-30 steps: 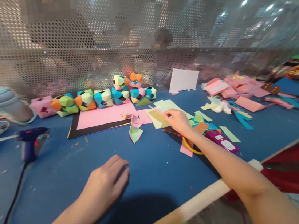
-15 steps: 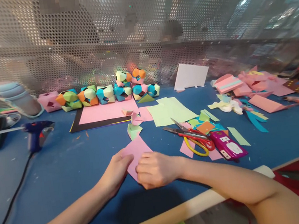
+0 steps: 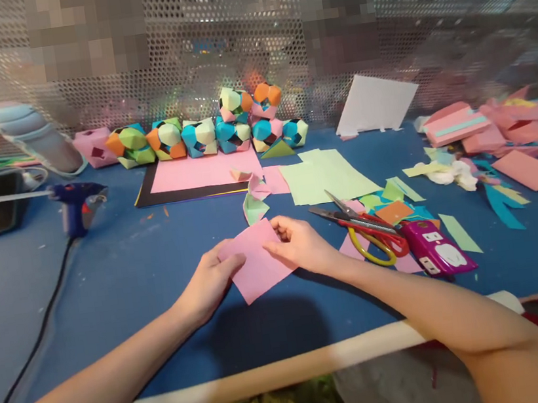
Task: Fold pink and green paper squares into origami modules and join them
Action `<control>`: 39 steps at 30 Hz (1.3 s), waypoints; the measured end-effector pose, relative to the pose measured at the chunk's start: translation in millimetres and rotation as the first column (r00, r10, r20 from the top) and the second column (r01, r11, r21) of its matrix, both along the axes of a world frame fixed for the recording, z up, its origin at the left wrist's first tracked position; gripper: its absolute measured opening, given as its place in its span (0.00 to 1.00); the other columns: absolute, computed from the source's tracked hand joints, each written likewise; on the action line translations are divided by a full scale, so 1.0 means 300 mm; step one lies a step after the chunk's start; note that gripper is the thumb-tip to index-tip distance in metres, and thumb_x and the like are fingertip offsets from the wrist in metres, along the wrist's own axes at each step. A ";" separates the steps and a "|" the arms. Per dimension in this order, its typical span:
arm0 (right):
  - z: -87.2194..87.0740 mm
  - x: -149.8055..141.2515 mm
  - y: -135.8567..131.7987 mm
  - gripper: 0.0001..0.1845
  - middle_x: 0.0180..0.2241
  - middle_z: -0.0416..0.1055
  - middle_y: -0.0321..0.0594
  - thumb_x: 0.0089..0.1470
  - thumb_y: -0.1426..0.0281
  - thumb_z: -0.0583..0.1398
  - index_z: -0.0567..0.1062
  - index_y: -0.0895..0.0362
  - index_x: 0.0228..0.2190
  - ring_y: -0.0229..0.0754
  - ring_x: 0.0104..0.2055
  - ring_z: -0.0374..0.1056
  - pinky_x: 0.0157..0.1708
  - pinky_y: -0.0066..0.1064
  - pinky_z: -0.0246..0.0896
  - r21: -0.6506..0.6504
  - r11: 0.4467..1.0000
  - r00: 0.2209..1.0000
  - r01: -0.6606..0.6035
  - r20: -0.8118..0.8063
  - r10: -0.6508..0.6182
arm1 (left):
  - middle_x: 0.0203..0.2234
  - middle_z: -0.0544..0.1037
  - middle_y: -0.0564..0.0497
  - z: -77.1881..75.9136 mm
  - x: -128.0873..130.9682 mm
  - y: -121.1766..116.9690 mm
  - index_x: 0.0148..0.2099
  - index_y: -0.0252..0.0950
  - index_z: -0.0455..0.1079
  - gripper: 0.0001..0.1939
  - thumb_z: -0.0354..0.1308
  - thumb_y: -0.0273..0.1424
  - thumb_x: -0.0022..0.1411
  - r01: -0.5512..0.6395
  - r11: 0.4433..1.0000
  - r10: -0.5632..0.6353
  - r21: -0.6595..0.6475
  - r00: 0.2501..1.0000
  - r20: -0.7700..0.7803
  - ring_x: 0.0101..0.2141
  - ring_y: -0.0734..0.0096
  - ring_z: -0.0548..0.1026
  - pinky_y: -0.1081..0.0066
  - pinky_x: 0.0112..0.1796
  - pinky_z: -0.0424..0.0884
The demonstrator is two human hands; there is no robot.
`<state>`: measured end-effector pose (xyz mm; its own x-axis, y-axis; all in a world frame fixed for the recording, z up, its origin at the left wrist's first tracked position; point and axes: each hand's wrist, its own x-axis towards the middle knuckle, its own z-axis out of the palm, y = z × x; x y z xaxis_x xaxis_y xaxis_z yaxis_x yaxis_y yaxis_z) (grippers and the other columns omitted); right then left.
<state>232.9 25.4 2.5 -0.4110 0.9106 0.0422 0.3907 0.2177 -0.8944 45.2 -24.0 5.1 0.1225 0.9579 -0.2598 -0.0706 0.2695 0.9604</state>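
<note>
Over a blue tabletop (image 3: 129, 266), the left hand (image 3: 209, 281) and right hand (image 3: 303, 243) pinch a pink square (image 3: 256, 266) between them, scissors (image 3: 357, 221) lying right.

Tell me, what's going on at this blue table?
A person's left hand and right hand hold a pink sheet of paper between them, thumbs on top, over the table. Scissors and paper scraps lie to the right; a glue gun is off to the left. Colourful folded-paper models line the back.
</note>
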 end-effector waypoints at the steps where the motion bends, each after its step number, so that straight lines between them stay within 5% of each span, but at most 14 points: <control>1: 0.004 0.001 -0.001 0.10 0.33 0.73 0.38 0.49 0.67 0.60 0.71 0.58 0.34 0.40 0.33 0.68 0.33 0.31 0.63 -0.015 1.000 1.000 -0.008 0.022 0.009 | 0.29 0.76 0.51 0.002 -0.011 0.005 0.40 0.33 0.72 0.12 0.57 0.34 0.55 -0.023 0.999 0.026 0.040 0.996 -0.081 0.30 0.69 0.72 0.70 0.34 0.67; 4: 0.010 0.011 0.001 0.08 0.31 0.73 0.36 0.49 0.68 0.59 0.71 0.58 0.34 0.39 0.32 0.67 0.31 0.30 0.61 0.010 1.000 0.997 -0.022 0.076 0.021 | 0.23 0.73 0.54 0.014 -0.050 0.025 0.38 0.34 0.72 0.11 0.55 0.36 0.57 -0.035 0.987 0.090 0.157 0.929 -0.358 0.27 0.71 0.70 0.71 0.31 0.65; 9: -0.016 0.018 0.001 0.03 0.28 0.70 0.35 0.50 0.71 0.58 0.71 0.57 0.30 0.37 0.29 0.64 0.31 0.28 0.58 0.198 0.978 0.987 -0.061 0.156 0.030 | 0.28 0.76 0.52 0.028 -0.099 0.048 0.35 0.36 0.73 0.10 0.52 0.33 0.58 0.185 0.937 0.059 0.295 0.752 -0.657 0.29 0.70 0.72 0.71 0.33 0.66; 14: -0.053 0.022 -0.001 0.05 0.28 0.69 0.37 0.49 0.78 0.55 0.68 0.57 0.27 0.37 0.31 0.66 0.31 0.28 0.60 0.480 0.854 0.977 -0.199 0.162 0.136 | 0.34 0.75 0.47 0.003 -0.129 0.052 0.38 0.34 0.73 0.11 0.49 0.29 0.61 0.506 0.780 0.072 0.368 0.512 -0.856 0.36 0.65 0.71 0.66 0.40 0.68; 17: -0.066 0.028 -0.001 0.08 0.35 0.73 0.43 0.49 0.81 0.54 0.67 0.57 0.29 0.41 0.38 0.69 0.36 0.32 0.65 0.573 0.766 0.956 -0.293 0.167 0.240 | 0.36 0.73 0.44 -0.013 -0.150 0.056 0.41 0.34 0.73 0.12 0.49 0.30 0.63 0.589 0.729 0.104 0.348 0.407 -0.907 0.38 0.62 0.70 0.63 0.42 0.67; 24: -0.076 0.044 -0.005 0.12 0.47 0.72 0.55 0.56 0.84 0.50 0.68 0.60 0.35 0.44 0.53 0.68 0.48 0.40 0.68 0.639 0.523 0.809 -0.564 0.301 0.505 | 0.35 0.70 0.47 -0.014 -0.185 0.074 0.38 0.35 0.74 0.09 0.54 0.32 0.61 0.592 0.725 0.063 0.352 0.452 -0.890 0.38 0.64 0.68 0.65 0.43 0.66; 31: -0.072 0.051 -0.003 0.18 0.49 0.73 0.52 0.57 0.82 0.50 0.69 0.61 0.47 0.46 0.57 0.65 0.51 0.42 0.67 0.645 0.443 0.763 -0.622 0.376 0.525 | 0.36 0.70 0.49 -0.013 -0.198 0.090 0.34 0.37 0.76 0.07 0.56 0.29 0.59 0.569 0.742 -0.038 0.355 0.564 -0.825 0.41 0.66 0.69 0.66 0.46 0.64; 35: -0.069 0.050 -0.003 0.15 0.48 0.74 0.52 0.58 0.79 0.53 0.71 0.62 0.46 0.49 0.57 0.65 0.49 0.43 0.68 0.683 0.363 0.746 -0.634 0.417 0.519 | 0.35 0.70 0.49 -0.011 -0.198 0.094 0.33 0.38 0.77 0.07 0.57 0.30 0.59 0.569 0.748 -0.060 0.342 0.571 -0.819 0.42 0.66 0.69 0.66 0.48 0.63; 39: -0.067 0.050 -0.003 0.14 0.48 0.74 0.52 0.57 0.79 0.54 0.72 0.63 0.44 0.49 0.57 0.65 0.48 0.43 0.68 0.691 0.345 0.745 -0.635 0.430 0.510 | 0.36 0.70 0.49 -0.006 -0.197 0.095 0.33 0.39 0.78 0.08 0.56 0.30 0.59 0.576 0.747 -0.071 0.332 0.565 -0.822 0.42 0.66 0.68 0.65 0.48 0.63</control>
